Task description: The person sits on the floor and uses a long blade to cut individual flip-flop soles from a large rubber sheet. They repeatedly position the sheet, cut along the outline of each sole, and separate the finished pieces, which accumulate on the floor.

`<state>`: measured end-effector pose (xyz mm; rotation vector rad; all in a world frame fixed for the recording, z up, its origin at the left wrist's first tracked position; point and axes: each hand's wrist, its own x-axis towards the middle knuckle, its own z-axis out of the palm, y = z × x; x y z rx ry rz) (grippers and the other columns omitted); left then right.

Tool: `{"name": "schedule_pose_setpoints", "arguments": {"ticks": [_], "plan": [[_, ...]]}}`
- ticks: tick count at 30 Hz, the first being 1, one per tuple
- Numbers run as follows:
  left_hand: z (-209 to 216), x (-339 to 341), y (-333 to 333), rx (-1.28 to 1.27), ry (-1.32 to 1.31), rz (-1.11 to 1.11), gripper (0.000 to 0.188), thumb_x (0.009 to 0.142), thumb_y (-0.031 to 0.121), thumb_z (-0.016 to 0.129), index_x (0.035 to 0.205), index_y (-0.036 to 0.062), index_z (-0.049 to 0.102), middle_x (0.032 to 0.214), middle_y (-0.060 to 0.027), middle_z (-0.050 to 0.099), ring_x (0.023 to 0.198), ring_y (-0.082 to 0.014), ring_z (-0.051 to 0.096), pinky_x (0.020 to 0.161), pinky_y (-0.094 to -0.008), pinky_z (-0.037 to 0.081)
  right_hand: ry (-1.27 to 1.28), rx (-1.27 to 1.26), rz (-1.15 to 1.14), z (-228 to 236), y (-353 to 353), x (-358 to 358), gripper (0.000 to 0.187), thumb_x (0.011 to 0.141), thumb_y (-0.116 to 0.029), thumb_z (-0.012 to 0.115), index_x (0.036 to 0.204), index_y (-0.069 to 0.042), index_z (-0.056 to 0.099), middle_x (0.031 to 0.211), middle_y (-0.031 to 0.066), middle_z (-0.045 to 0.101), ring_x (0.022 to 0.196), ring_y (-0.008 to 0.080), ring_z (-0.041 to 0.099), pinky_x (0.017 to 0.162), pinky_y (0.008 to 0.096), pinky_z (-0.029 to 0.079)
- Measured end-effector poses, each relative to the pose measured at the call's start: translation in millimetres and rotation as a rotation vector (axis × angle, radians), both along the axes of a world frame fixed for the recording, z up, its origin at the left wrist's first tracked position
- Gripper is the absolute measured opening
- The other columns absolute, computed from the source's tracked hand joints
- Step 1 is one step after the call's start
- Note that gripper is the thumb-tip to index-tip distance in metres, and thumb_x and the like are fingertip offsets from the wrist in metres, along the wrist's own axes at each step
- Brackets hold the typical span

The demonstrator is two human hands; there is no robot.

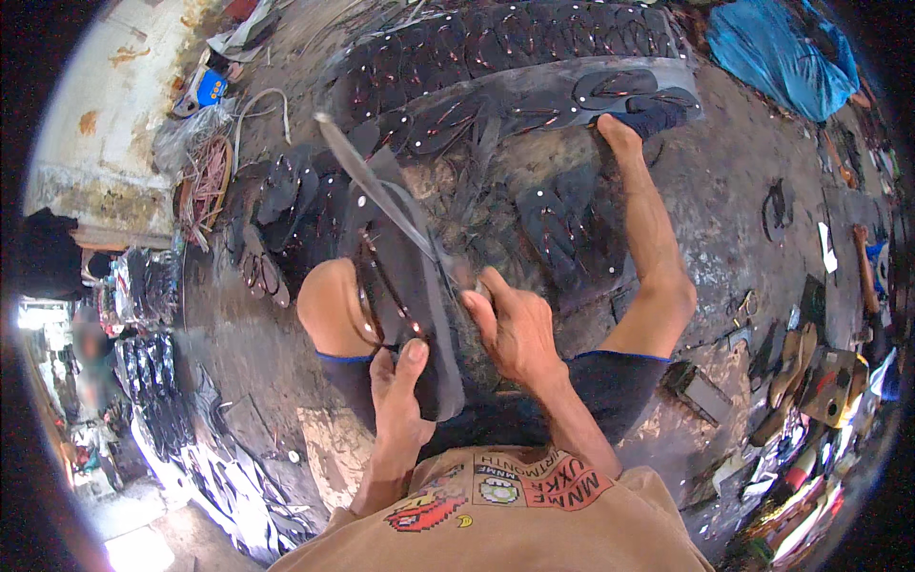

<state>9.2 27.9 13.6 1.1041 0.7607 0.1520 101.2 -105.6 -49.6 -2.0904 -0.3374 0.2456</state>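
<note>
My left hand grips the heel end of a dark flip-flop, thumb on top beside its shiny strap. The sole is tilted up over my bent left knee, and a paler grey layer shows along its right edge. At that edge my right hand is closed around what looks like a small knife, mostly hidden by my fingers and blurred. A long thin grey strip curves from near the right hand up across the toe end, its pale tip free in the air.
Rows of dark flip-flops lie on the ground ahead. More sandals rest between my legs, and a loose pile is at left. A blue plastic sheet lies far right; scissors and a dark block are nearer.
</note>
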Motion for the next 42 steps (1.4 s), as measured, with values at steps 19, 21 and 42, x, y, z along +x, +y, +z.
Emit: {"name": "schedule_pose_setpoints", "arguments": {"ticks": [19,21,42], "plan": [[38,33,34,-0.055,-0.072,-0.396,0.036,0.102,0.025,0.071,0.128,0.0019,0.062,0.114,-0.0060,0.073,0.099,-0.0143,0.072,0.087,-0.0304,0.059,0.150,0.583,-0.156,62,-39,-51,0.035,0.109,-0.029,0.056,0.127,0.000,0.066,0.069,-0.0011,0.055,0.064,0.0089,0.048,0.061,0.0293,0.041],[41,20,42,-0.176,-0.049,-0.372,0.036,0.104,0.028,0.070,0.129,0.0030,0.063,0.110,-0.0047,0.074,0.096,-0.0149,0.073,0.084,-0.0318,0.061,0.214,0.343,-0.024,57,-80,-88,0.043,0.113,-0.035,0.042,0.122,0.000,0.066,0.059,0.0007,0.047,0.054,0.0081,0.043,0.051,0.0295,0.034],[51,40,44,0.133,0.137,-0.743,0.050,0.103,0.030,0.071,0.140,0.0009,0.054,0.122,-0.0047,0.066,0.111,-0.0133,0.062,0.100,-0.0307,0.050,0.208,-0.148,0.420,65,-65,19,0.054,0.107,-0.043,0.052,0.146,-0.005,0.050,0.081,0.0306,0.070,0.079,0.0542,0.068,0.074,0.0619,0.052]]}}
